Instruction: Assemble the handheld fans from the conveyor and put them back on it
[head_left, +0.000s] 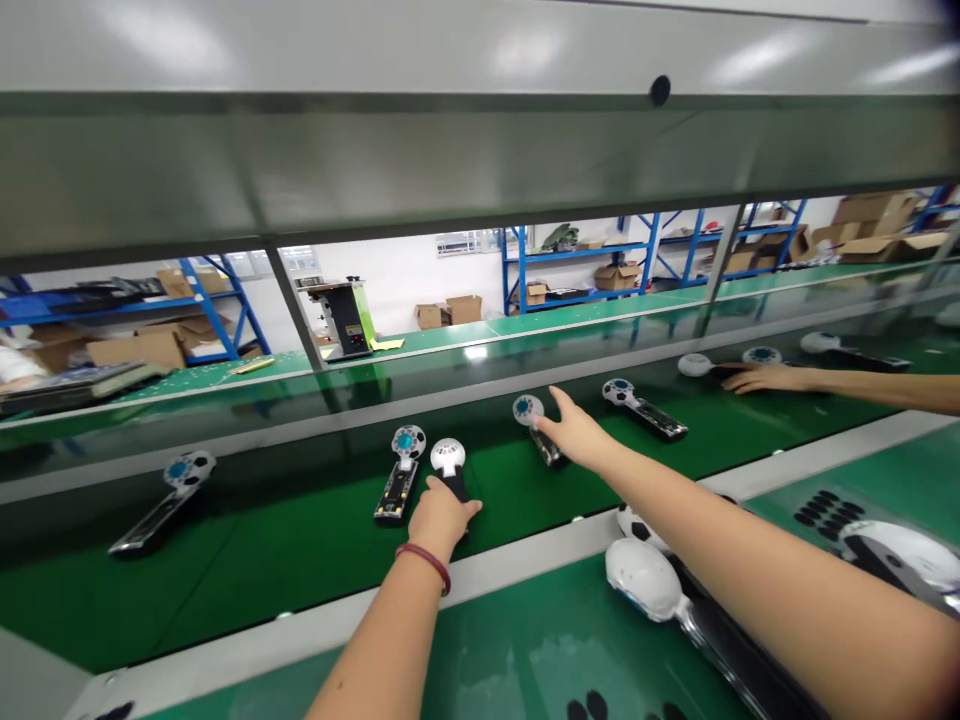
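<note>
My left hand (pixel 439 515) is closed round the black handle of a handheld fan (pixel 448 457) with a white vented round head, lying on the green conveyor belt (pixel 300 545). Just left of it lies a second fan (pixel 397 480), its handle opened to show a circuit board. My right hand (pixel 577 430) has thumb and forefinger spread beside another open-handled fan (pixel 528 410) with a blue-centred head; its other fingers are partly hidden. Farther right along the belt rests a football-patterned fan (pixel 645 408).
A co-worker's hand (pixel 772 377) reaches over fans at the right. At far left lies another fan (pixel 161 500). Larger white-headed pieces (pixel 645 578) and black oval pads (pixel 829 512) lie on the near ledge. A metal hood (pixel 450 170) hangs overhead.
</note>
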